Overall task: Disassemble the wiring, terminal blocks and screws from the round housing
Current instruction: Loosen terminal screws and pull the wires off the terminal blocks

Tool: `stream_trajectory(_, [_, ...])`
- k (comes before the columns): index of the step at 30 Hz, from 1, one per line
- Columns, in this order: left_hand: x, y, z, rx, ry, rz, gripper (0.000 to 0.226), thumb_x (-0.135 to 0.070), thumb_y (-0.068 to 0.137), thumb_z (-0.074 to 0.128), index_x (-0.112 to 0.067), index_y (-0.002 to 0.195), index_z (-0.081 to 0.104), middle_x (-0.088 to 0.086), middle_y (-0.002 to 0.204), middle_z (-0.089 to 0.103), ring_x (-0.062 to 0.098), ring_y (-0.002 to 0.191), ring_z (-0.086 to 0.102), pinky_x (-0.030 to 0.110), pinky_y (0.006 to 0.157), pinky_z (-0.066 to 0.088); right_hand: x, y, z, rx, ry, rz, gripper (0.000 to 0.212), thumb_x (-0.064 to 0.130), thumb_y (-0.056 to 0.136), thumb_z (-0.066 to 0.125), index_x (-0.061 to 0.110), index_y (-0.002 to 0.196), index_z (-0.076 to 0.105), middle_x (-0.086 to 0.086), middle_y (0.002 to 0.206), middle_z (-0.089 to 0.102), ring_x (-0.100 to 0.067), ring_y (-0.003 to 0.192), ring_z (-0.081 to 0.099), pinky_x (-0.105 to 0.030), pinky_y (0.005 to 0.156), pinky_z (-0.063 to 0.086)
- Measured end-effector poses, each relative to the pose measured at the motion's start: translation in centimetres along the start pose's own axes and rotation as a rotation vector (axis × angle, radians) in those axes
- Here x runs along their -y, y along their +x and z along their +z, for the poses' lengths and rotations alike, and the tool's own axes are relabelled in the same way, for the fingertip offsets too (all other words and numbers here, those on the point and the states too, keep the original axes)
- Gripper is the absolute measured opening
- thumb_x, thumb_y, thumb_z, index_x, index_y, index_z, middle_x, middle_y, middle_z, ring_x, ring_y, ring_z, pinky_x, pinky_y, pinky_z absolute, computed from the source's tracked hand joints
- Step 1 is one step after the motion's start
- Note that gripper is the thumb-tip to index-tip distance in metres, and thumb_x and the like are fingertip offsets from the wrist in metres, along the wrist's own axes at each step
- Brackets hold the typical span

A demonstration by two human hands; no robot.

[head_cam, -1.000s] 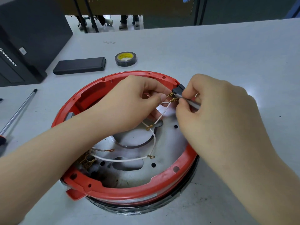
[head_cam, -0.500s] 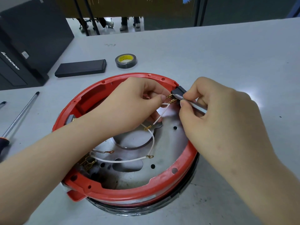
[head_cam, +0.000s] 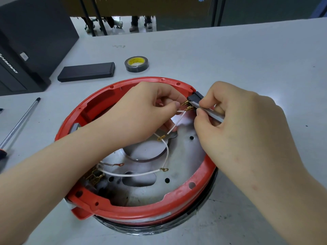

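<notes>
The round red housing (head_cam: pixel 139 212) lies open side up on the grey table, with a silver metal plate inside. A black terminal block (head_cam: pixel 194 97) sits at its far right rim, with brass connectors (head_cam: pixel 188 108) sticking out. My left hand (head_cam: pixel 146 110) pinches a connector right beside the block. My right hand (head_cam: pixel 235 124) holds a thin grey metal tool (head_cam: pixel 210 113), its tip against the block. White wires (head_cam: pixel 164 147) with ring lugs loop across the plate toward a second brass terminal cluster (head_cam: pixel 94 175) at the near left.
A roll of black tape (head_cam: pixel 136 64) and a flat black box (head_cam: pixel 86 71) lie beyond the housing. A screwdriver (head_cam: pixel 19 121) rests at the left. A black computer case (head_cam: pixel 26 41) stands at the far left. A person's feet show past the table.
Both hands stay at the terminal block with only small shifts. The tool tip has crept closer to the block. The view has tilted slightly.
</notes>
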State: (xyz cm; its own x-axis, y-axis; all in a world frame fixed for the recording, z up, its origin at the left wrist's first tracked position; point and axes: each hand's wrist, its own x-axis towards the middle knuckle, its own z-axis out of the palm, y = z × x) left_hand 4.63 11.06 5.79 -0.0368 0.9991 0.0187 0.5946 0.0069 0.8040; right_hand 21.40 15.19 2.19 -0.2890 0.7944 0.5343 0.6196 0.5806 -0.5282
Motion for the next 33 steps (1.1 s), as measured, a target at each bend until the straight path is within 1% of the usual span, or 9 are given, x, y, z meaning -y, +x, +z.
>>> stream_trajectory(3, [0.0,-0.1,0.0,-0.004,0.021,0.009,0.018,-0.013,0.095,0.055,-0.021,0.097,0.070,-0.002,0.083,0.073,0.014,0.069,0.071,0.035,0.069,0.059,-0.4,0.1,0.7,-0.038,0.019,-0.014,0.009,0.044,0.070,0.051,0.038,0.075,0.049,0.020,0.082,0.056,-0.007,0.061,0.052,-0.025,0.050,0.043])
stream_trajectory(9, [-0.1,-0.2,0.0,-0.003,0.039,0.020,0.020,-0.013,0.096,0.053,-0.023,0.098,0.070,-0.009,0.087,0.074,0.007,0.073,0.070,0.030,0.072,0.058,-0.5,0.0,1.0,-0.076,-0.058,-0.006,0.009,0.045,0.071,0.054,0.040,0.077,0.048,0.024,0.087,0.054,-0.002,0.064,0.052,-0.022,0.045,0.039])
stream_trajectory(13, [-0.2,-0.4,0.1,0.035,-0.038,-0.006,0.022,-0.007,0.097,0.049,-0.017,0.098,0.068,-0.002,0.086,0.073,0.013,0.067,0.073,0.027,0.061,0.059,0.0,0.0,0.2,-0.063,-0.020,0.015,0.009,0.045,0.071,0.054,0.037,0.074,0.050,0.021,0.078,0.058,-0.004,0.059,0.054,-0.025,0.045,0.044])
stream_trajectory(19, [-0.1,-0.4,0.1,0.037,-0.043,-0.011,0.020,-0.008,0.097,0.049,-0.017,0.098,0.067,-0.004,0.075,0.072,0.012,0.064,0.072,0.030,0.060,0.060,1.4,0.0,-1.8,0.061,0.091,0.080,0.011,0.037,0.072,0.062,0.027,0.070,0.058,0.008,0.059,0.060,-0.010,0.053,0.057,-0.032,0.052,0.049])
stream_trajectory(21, [-0.1,-0.3,0.2,0.012,-0.012,0.004,0.019,-0.009,0.096,0.051,-0.019,0.094,0.068,-0.004,0.074,0.072,0.012,0.062,0.072,0.029,0.059,0.059,1.7,0.2,-2.3,0.122,0.095,0.113,0.011,0.037,0.075,0.065,0.027,0.074,0.061,0.010,0.060,0.061,-0.009,0.056,0.057,-0.027,0.053,0.047])
stream_trajectory(23, [-0.2,-0.1,0.3,-0.005,0.036,0.032,0.015,-0.014,0.095,0.056,-0.020,0.091,0.068,-0.005,0.070,0.070,0.015,0.061,0.071,0.028,0.056,0.057,1.8,0.2,-2.5,0.165,0.058,0.110,0.007,0.030,0.079,0.068,0.026,0.077,0.062,0.018,0.057,0.058,-0.006,0.058,0.053,-0.014,0.048,0.036])
stream_trajectory(26, [-0.3,0.1,0.2,-0.036,0.029,0.015,0.012,-0.022,0.093,0.062,-0.019,0.086,0.071,-0.004,0.071,0.071,0.021,0.062,0.070,0.028,0.054,0.057,2.2,0.0,-2.6,0.179,0.007,0.097,0.005,0.027,0.081,0.066,0.025,0.080,0.061,0.015,0.056,0.056,-0.010,0.055,0.050,-0.014,0.048,0.032])
stream_trajectory(29, [-0.3,0.2,0.1,-0.037,-0.010,-0.029,0.012,-0.023,0.091,0.065,-0.019,0.084,0.073,-0.005,0.069,0.071,0.021,0.065,0.070,0.027,0.057,0.057,2.2,-0.4,-3.0,0.148,0.087,0.137,0.008,0.032,0.075,0.062,0.025,0.077,0.060,0.006,0.056,0.058,-0.012,0.060,0.051,-0.020,0.052,0.039])
stream_trajectory(33, [-0.2,0.2,0.2,-0.054,0.030,0.002,0.013,-0.027,0.089,0.067,-0.020,0.080,0.072,-0.010,0.063,0.069,0.015,0.061,0.068,0.026,0.058,0.055,2.1,0.0,-3.3,0.143,0.142,0.162,0.011,0.034,0.075,0.058,0.023,0.075,0.056,0.014,0.058,0.060,-0.007,0.055,0.052,-0.018,0.055,0.040])
